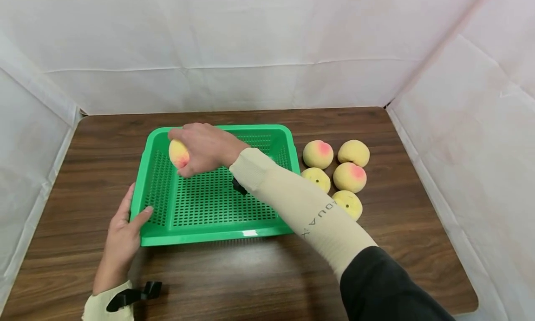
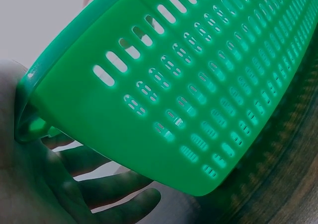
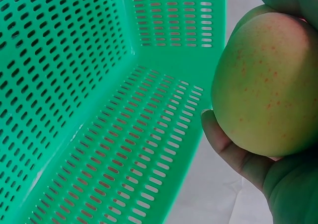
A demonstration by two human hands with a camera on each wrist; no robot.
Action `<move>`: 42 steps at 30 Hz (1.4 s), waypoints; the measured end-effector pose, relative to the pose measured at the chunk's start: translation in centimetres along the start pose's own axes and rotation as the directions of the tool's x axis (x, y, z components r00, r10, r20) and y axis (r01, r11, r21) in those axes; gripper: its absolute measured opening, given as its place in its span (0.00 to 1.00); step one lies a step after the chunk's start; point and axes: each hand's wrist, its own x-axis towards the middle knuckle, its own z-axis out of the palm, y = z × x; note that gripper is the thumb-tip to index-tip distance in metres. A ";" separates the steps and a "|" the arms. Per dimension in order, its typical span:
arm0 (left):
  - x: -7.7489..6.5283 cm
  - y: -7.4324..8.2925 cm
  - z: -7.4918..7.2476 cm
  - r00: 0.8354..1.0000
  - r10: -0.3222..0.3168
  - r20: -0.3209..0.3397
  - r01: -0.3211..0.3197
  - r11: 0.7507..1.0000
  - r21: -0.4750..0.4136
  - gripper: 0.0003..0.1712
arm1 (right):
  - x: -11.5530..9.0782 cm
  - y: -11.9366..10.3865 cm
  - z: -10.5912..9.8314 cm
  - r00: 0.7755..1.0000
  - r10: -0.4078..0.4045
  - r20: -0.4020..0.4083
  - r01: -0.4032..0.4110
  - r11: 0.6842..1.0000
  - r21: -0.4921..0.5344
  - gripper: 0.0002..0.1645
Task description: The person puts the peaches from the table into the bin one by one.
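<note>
A peach, yellow with a pink blush, is gripped in my right hand over the back left part of a green perforated plastic basket. In the right wrist view, fingers and thumb curl round the peach, close to the basket's wall. My left hand holds the basket's left rim near the front corner, thumb over the edge. The left wrist view shows the rim in the crook of that thumb, with the other fingers spread under the outer wall.
Several more peaches lie on the brown wooden table just right of the basket, partly behind my right sleeve. White cloth walls stand round the back and both sides.
</note>
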 end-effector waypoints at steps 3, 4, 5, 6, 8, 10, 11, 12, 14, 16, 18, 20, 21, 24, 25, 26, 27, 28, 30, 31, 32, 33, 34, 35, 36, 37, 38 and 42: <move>0.1 -0.1 0.4 1.000 0.003 0.009 -0.003 1.000 0.002 0.36 | 0.0 0.3 0.5 1.000 0.013 0.011 -0.013 1.000 0.000 0.35; 0.1 -0.1 0.5 1.000 0.004 0.010 -0.004 1.000 0.000 0.36 | 0.0 0.3 0.6 1.000 0.018 0.014 -0.018 1.000 0.001 0.36; 0.1 -0.2 0.5 1.000 0.005 0.010 -0.005 1.000 -0.001 0.36 | 0.0 0.4 0.8 1.000 0.024 0.016 -0.024 1.000 0.003 0.36; 0.1 -0.2 0.6 1.000 0.007 0.010 -0.007 1.000 -0.003 0.36 | 0.1 0.5 0.9 1.000 0.024 0.015 -0.024 1.000 0.003 0.36; 0.2 -0.1 0.6 1.000 0.008 0.005 -0.008 1.000 0.004 0.36 | 0.3 0.6 1.1 1.000 0.021 0.019 -0.021 1.000 0.006 0.35; 0.2 -0.1 0.6 1.000 0.008 0.003 -0.008 1.000 0.006 0.36 | 0.6 0.6 1.3 1.000 0.014 0.025 -0.014 1.000 0.002 0.35; 0.3 -0.1 0.5 1.000 0.010 0.003 -0.010 1.000 0.006 0.36 | 0.8 0.6 1.4 0.999 0.014 0.033 -0.014 1.000 0.001 0.34; 0.3 -0.1 0.5 1.000 0.011 0.004 -0.011 1.000 0.005 0.36 | 1.0 0.6 1.5 0.999 0.015 0.043 -0.015 1.000 0.000 0.34; 0.4 -0.2 0.4 1.000 0.014 0.007 -0.014 1.000 0.002 0.36 | 1.3 0.6 1.8 0.998 0.020 0.061 -0.020 1.000 0.000 0.35; 0.4 -0.2 0.3 1.000 0.012 0.007 -0.012 1.000 0.005 0.36 | 1.6 0.5 2.0 0.997 0.028 0.076 -0.029 1.000 0.004 0.36; 0.4 -0.1 0.3 1.000 0.007 0.010 -0.007 1.000 0.009 0.35 | 1.8 0.4 2.4 0.995 0.037 0.088 -0.038 0.999 0.010 0.37; 0.4 -0.1 0.2 1.000 0.003 0.012 -0.003 1.000 0.017 0.35 | 2.1 0.4 2.8 0.994 0.044 0.096 -0.045 0.999 0.013 0.39; 0.4 -0.1 0.2 1.000 0.001 0.013 -0.001 1.000 0.019 0.35 | 2.1 0.4 3.0 0.993 0.051 0.103 -0.052 0.999 0.014 0.39; 0.3 -0.2 0.3 1.000 0.004 0.018 -0.004 1.000 0.010 0.36 | 2.3 0.6 3.6 0.991 0.064 0.119 -0.065 0.998 0.011 0.42; 0.3 -0.2 0.3 1.000 0.007 0.019 -0.007 1.000 0.004 0.36 | 2.3 0.6 3.8 0.990 0.069 0.125 -0.071 0.997 0.013 0.43; 0.3 -0.2 0.4 1.000 0.010 0.019 -0.010 1.000 -0.003 0.36 | 2.4 0.7 4.0 0.989 0.072 0.129 -0.074 0.997 0.012 0.44; 0.2 -0.2 0.4 1.000 0.014 0.019 -0.014 1.000 -0.008 0.36 | 2.5 0.8 4.2 0.989 0.072 0.130 -0.073 0.997 0.008 0.45; 0.2 -0.2 0.4 1.000 0.017 0.018 -0.017 1.000 -0.013 0.36 | 2.5 0.9 4.4 0.989 0.071 0.129 -0.072 0.997 0.002 0.46; 0.2 -0.2 0.4 1.000 0.025 0.015 -0.024 1.000 -0.018 0.36 | 2.7 1.0 4.7 0.988 0.073 0.133 -0.072 0.997 -0.008 0.47; 0.2 -0.3 0.4 1.000 0.028 0.013 -0.027 0.999 -0.019 0.35 | 2.7 1.0 4.9 0.988 0.074 0.138 -0.072 0.997 -0.014 0.48; 0.2 -0.2 0.4 0.999 0.031 0.012 -0.031 0.999 -0.019 0.35 | 2.8 1.1 5.1 0.987 0.074 0.142 -0.072 0.997 -0.020 0.48; 0.1 -0.2 0.4 0.999 0.033 0.012 -0.032 0.999 -0.017 0.35 | 2.8 1.1 5.2 0.986 0.077 0.149 -0.074 0.997 -0.027 0.48; 0.2 -0.2 0.4 0.999 0.033 0.013 -0.033 0.999 -0.017 0.35 | 2.8 1.1 5.4 0.985 0.080 0.156 -0.076 0.997 -0.032 0.49; 0.2 -0.3 0.4 0.999 0.035 0.015 -0.034 0.999 -0.016 0.35 | 2.8 1.1 5.5 0.983 0.083 0.163 -0.078 0.996 -0.034 0.49; 0.2 -0.3 0.3 0.999 0.039 0.017 -0.038 0.999 -0.019 0.36 | 2.8 1.1 5.7 0.982 0.083 0.167 -0.078 0.996 -0.037 0.49; 0.2 -0.3 0.3 0.999 0.040 0.019 -0.040 0.999 -0.016 0.36 | 2.8 1.2 5.9 0.983 0.081 0.167 -0.075 0.996 -0.041 0.49; 0.2 -0.3 0.4 0.999 0.041 0.021 -0.041 0.999 -0.013 0.36 | 2.9 1.2 6.0 0.983 0.081 0.167 -0.073 0.996 -0.048 0.49; 0.3 -0.4 0.4 0.999 0.040 0.024 -0.039 0.999 -0.014 0.36 | 3.1 1.4 6.7 0.983 0.080 0.167 -0.070 0.995 -0.069 0.50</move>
